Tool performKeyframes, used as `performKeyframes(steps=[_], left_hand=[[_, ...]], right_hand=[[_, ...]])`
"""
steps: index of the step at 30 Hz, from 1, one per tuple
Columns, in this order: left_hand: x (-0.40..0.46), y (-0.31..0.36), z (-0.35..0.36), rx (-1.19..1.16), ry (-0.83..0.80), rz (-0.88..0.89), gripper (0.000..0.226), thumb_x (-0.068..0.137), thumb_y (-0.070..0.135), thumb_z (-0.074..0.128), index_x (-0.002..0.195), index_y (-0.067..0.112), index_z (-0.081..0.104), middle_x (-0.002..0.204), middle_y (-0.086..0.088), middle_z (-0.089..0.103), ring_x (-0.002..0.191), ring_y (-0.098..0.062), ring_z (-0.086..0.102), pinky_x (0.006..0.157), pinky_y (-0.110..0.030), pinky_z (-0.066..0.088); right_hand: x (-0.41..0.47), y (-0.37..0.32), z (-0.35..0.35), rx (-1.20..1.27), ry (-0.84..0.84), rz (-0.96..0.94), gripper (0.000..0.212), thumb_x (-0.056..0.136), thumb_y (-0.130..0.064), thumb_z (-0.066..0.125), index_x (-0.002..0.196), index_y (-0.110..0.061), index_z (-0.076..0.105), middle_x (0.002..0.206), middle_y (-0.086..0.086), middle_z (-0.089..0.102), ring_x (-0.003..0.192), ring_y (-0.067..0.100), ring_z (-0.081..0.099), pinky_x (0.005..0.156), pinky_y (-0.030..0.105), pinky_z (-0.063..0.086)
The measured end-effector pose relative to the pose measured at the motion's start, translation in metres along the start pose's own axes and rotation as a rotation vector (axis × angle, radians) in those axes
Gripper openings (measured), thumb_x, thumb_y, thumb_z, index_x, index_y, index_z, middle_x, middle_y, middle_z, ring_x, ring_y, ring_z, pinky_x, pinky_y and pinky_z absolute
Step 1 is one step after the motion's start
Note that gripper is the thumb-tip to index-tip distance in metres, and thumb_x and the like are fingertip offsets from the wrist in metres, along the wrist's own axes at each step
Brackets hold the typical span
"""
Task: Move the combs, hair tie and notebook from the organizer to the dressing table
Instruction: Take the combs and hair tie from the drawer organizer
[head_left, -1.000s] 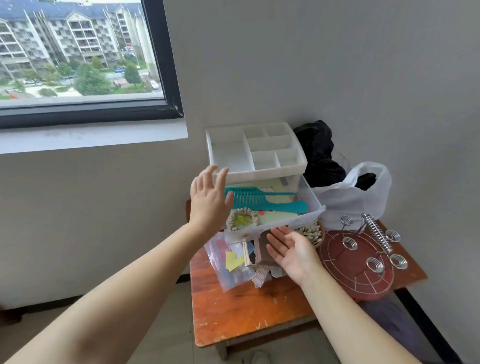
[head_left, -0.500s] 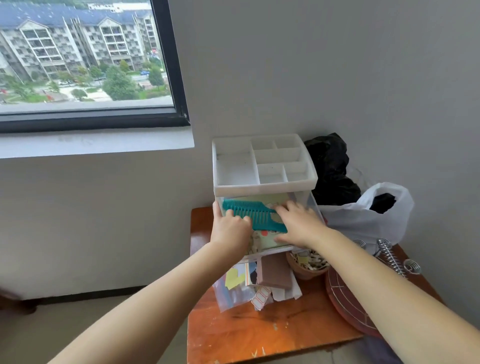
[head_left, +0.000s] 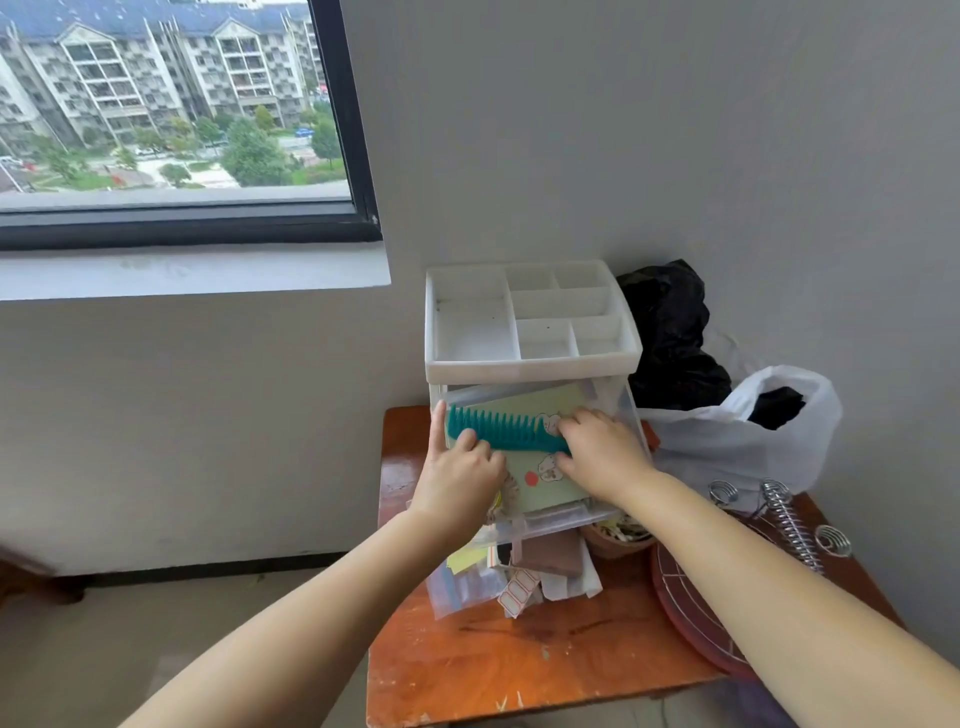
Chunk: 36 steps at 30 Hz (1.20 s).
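A white organizer (head_left: 530, 364) stands on the wooden dressing table (head_left: 519, 670), with its clear drawer (head_left: 626, 410) pulled out. A teal comb (head_left: 501, 428) lies across a pale green notebook (head_left: 540, 405) that is tilted up in the drawer. My left hand (head_left: 460, 480) grips the comb's left end. My right hand (head_left: 602, 452) is closed over the comb's handle and the notebook's right side. A frilly hair tie (head_left: 508, 493) peeks out beside my left hand, mostly hidden. I cannot tell whether a second comb lies under the first.
Loose papers and plastic sleeves (head_left: 493, 577) are piled under the drawer front. A small bowl (head_left: 618, 538), a red round rack with metal spirals (head_left: 691, 597), a white plastic bag (head_left: 727, 447) and a black bag (head_left: 670, 332) crowd the right. A wall stands behind.
Both hands went from open in front of the drawer to closed on the comb and notebook inside it. The notebook now tilts up at its far edge.
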<state>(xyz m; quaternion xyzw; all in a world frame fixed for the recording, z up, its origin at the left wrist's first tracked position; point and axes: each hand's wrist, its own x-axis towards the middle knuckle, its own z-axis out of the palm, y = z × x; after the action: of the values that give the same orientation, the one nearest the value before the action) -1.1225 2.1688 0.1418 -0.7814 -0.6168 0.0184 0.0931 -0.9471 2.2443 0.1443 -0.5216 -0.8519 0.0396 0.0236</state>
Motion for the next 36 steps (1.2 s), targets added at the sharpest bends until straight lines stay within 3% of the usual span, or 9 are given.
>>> performKeyframes(steps=[8, 10, 13, 16, 22, 27, 30, 33, 36], left_hand=[[-0.007, -0.011, -0.014, -0.258, 0.119, -0.01, 0.013, 0.09, 0.022, 0.048, 0.095, 0.018, 0.059, 0.101, 0.001, 0.071, 0.099, -0.023, 0.062, 0.117, -0.049, 0.007], [-0.013, -0.012, -0.015, -0.402, 0.162, -0.041, 0.011, 0.09, 0.024, 0.05, 0.092, 0.017, 0.059, 0.102, 0.0, 0.072, 0.095, -0.023, 0.063, 0.108, -0.042, 0.027], [-0.022, -0.016, -0.02, -0.758, 0.189, -0.163, 0.01, 0.086, 0.023, 0.057, 0.086, 0.014, 0.06, 0.087, -0.003, 0.07, 0.078, -0.024, 0.064, 0.077, -0.038, 0.054], [-0.031, -0.027, -0.025, -1.119, 0.134, -0.354, 0.009, 0.082, 0.018, 0.06, 0.084, 0.01, 0.063, 0.079, -0.008, 0.067, 0.072, -0.024, 0.064, 0.064, -0.039, 0.057], [-0.067, -0.056, -0.03, -1.56, 0.203, -0.69, 0.008, 0.078, 0.003, 0.057, 0.079, 0.003, 0.065, 0.069, -0.008, 0.066, 0.057, -0.011, 0.06, 0.049, -0.018, 0.049], [-0.127, -0.082, -0.029, -1.563, 0.334, -0.896, 0.009, 0.079, 0.006, 0.058, 0.085, 0.006, 0.065, 0.071, -0.002, 0.065, 0.062, -0.013, 0.058, 0.053, -0.018, 0.046], [-0.187, -0.093, -0.027, -1.532, 0.506, -1.081, 0.008, 0.082, 0.006, 0.056, 0.082, 0.009, 0.063, 0.067, 0.002, 0.064, 0.059, -0.008, 0.059, 0.046, -0.011, 0.045], [-0.264, -0.085, -0.022, -1.462, 0.691, -1.34, 0.008, 0.083, 0.006, 0.056, 0.078, 0.01, 0.061, 0.066, 0.001, 0.062, 0.06, -0.01, 0.06, 0.05, -0.019, 0.05], [-0.349, -0.059, -0.019, -1.397, 0.818, -1.568, 0.016, 0.085, 0.004, 0.055, 0.072, 0.013, 0.058, 0.065, -0.002, 0.061, 0.053, -0.009, 0.059, 0.047, -0.02, 0.051]], right_hand=[[-0.016, -0.009, -0.02, -0.025, -0.084, 0.058, 0.039, 0.089, -0.016, 0.048, 0.128, -0.014, 0.05, 0.114, 0.014, 0.058, 0.101, 0.035, 0.057, 0.079, 0.038, 0.046], [-0.022, -0.015, -0.027, -0.022, -0.084, 0.094, 0.037, 0.089, -0.015, 0.046, 0.125, -0.016, 0.052, 0.112, 0.013, 0.058, 0.1, 0.035, 0.058, 0.074, 0.037, 0.044], [-0.03, -0.023, -0.038, -0.018, -0.093, 0.19, 0.03, 0.088, -0.013, 0.046, 0.115, -0.022, 0.057, 0.109, 0.009, 0.064, 0.096, 0.032, 0.06, 0.065, 0.032, 0.042], [-0.042, -0.028, -0.051, 0.069, -0.111, 0.255, 0.021, 0.087, -0.016, 0.052, 0.104, -0.023, 0.062, 0.102, 0.006, 0.067, 0.091, 0.028, 0.062, 0.064, 0.03, 0.043], [-0.06, -0.06, -0.058, 0.551, -0.182, 0.229, 0.013, 0.078, -0.011, 0.067, 0.09, -0.007, 0.069, 0.084, 0.008, 0.073, 0.071, 0.016, 0.066, 0.066, 0.027, 0.048], [-0.044, -0.122, -0.053, 0.723, -0.282, 0.035, 0.012, 0.08, -0.011, 0.066, 0.092, -0.01, 0.069, 0.082, 0.003, 0.07, 0.063, 0.009, 0.062, 0.054, 0.013, 0.044], [-0.034, -0.172, -0.044, 0.74, -0.372, -0.126, 0.007, 0.08, -0.017, 0.066, 0.086, -0.018, 0.07, 0.076, -0.002, 0.07, 0.063, 0.007, 0.062, 0.058, 0.02, 0.043], [-0.043, -0.231, -0.027, 0.735, -0.488, -0.29, 0.004, 0.075, -0.018, 0.068, 0.074, -0.014, 0.07, 0.067, -0.001, 0.069, 0.063, 0.014, 0.059, 0.065, 0.029, 0.044], [-0.082, -0.291, -0.001, 0.714, -0.606, -0.423, 0.01, 0.074, -0.019, 0.069, 0.066, -0.013, 0.066, 0.056, -0.005, 0.062, 0.055, 0.012, 0.052, 0.058, 0.027, 0.039]])
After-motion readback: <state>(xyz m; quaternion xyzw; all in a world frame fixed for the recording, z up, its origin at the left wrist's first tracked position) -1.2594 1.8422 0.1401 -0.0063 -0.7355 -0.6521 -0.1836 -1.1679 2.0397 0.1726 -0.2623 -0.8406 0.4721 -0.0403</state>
